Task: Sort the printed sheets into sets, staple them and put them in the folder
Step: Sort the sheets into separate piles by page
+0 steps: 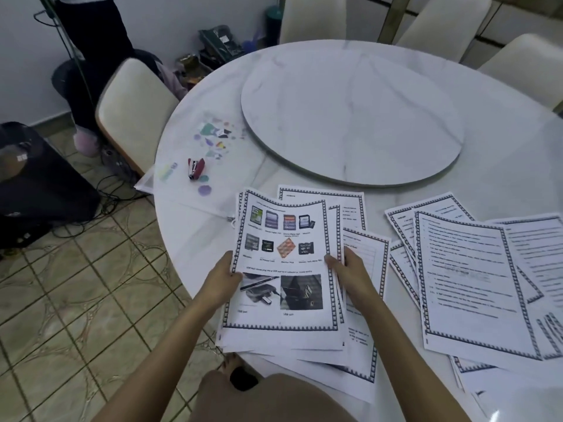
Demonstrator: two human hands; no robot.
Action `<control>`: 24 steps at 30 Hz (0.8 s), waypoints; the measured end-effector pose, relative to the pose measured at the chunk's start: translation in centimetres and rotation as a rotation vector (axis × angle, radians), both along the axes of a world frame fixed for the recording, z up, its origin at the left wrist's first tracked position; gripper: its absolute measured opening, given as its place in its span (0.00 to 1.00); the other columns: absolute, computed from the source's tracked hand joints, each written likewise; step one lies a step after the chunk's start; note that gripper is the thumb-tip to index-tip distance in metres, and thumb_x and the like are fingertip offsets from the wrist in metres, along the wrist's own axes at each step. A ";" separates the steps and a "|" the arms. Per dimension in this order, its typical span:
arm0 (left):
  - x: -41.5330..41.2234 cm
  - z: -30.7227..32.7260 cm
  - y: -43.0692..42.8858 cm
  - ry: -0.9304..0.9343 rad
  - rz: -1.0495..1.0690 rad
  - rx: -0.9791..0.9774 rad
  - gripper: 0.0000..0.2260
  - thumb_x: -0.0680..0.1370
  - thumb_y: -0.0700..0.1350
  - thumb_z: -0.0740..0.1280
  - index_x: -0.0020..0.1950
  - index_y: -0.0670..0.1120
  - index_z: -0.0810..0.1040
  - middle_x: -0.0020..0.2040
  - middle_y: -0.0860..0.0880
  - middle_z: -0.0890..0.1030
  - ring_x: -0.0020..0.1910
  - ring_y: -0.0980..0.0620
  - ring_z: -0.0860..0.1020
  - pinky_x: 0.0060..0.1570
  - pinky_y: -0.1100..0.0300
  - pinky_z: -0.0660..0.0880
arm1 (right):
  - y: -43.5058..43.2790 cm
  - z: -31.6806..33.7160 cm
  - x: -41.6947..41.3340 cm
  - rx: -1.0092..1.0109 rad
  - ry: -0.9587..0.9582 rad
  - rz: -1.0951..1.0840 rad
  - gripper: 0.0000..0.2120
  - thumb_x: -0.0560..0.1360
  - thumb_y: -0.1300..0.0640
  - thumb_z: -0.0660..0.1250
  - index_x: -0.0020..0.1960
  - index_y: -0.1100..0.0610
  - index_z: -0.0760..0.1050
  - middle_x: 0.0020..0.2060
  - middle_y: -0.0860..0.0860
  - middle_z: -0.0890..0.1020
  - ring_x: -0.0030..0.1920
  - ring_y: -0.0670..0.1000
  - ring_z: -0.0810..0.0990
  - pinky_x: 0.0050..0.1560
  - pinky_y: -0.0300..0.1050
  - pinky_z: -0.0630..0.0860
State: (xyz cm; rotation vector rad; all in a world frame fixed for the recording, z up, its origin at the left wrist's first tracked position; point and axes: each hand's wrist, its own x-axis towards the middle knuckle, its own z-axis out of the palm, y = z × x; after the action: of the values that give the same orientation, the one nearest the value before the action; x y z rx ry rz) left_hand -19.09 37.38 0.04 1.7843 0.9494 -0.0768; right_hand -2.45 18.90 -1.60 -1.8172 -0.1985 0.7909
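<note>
Left hand [224, 277] and right hand [347, 269] pinch the side edges of a stack of sheets [283, 239], thumbs on top, just this side of the turntable [350, 117]. Loose sheets [466, 269] are spread to the turntable's near right. The red stapler [195, 169] sits on the clear folder [213, 138], left of the turntable.

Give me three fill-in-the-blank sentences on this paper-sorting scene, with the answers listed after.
1. The left hand and right hand hold a sheet printed with colour ____.
2. The stapler on the table is ____ in colour.
3. The text-only sheet lies to the ____ of the held sheet.
Answers: pictures; red; right.
</note>
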 end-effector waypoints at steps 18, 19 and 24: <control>3.5 5.5 -2.5 -0.454 0.223 -0.076 0.15 0.79 0.42 0.61 0.66 0.47 0.70 0.61 0.50 0.77 0.60 0.51 0.75 0.58 0.58 0.71 | -1.3 7.1 1.3 0.152 -0.295 -0.045 0.06 0.79 0.55 0.59 0.49 0.52 0.75 0.48 0.52 0.82 0.51 0.54 0.81 0.56 0.58 0.76; 4.0 6.4 -2.5 -0.502 0.252 -0.031 0.14 0.79 0.42 0.61 0.65 0.47 0.70 0.60 0.50 0.77 0.60 0.52 0.75 0.59 0.58 0.71 | -1.1 7.9 1.2 0.167 -0.353 -0.081 0.06 0.79 0.55 0.59 0.48 0.50 0.75 0.46 0.51 0.82 0.50 0.53 0.81 0.55 0.57 0.77; 5.3 11.1 -3.0 -0.776 0.271 0.088 0.13 0.77 0.47 0.63 0.62 0.52 0.70 0.61 0.50 0.77 0.62 0.53 0.75 0.63 0.48 0.72 | -0.3 11.3 0.3 0.329 -0.592 -0.230 0.10 0.79 0.56 0.59 0.45 0.42 0.73 0.40 0.43 0.78 0.44 0.44 0.76 0.50 0.48 0.76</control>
State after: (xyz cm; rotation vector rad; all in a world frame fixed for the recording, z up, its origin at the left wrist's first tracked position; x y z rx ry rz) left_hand -13.83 34.38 11.13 1.5415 0.6102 0.7841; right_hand -2.17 18.57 9.72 -1.6741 -0.4632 0.0352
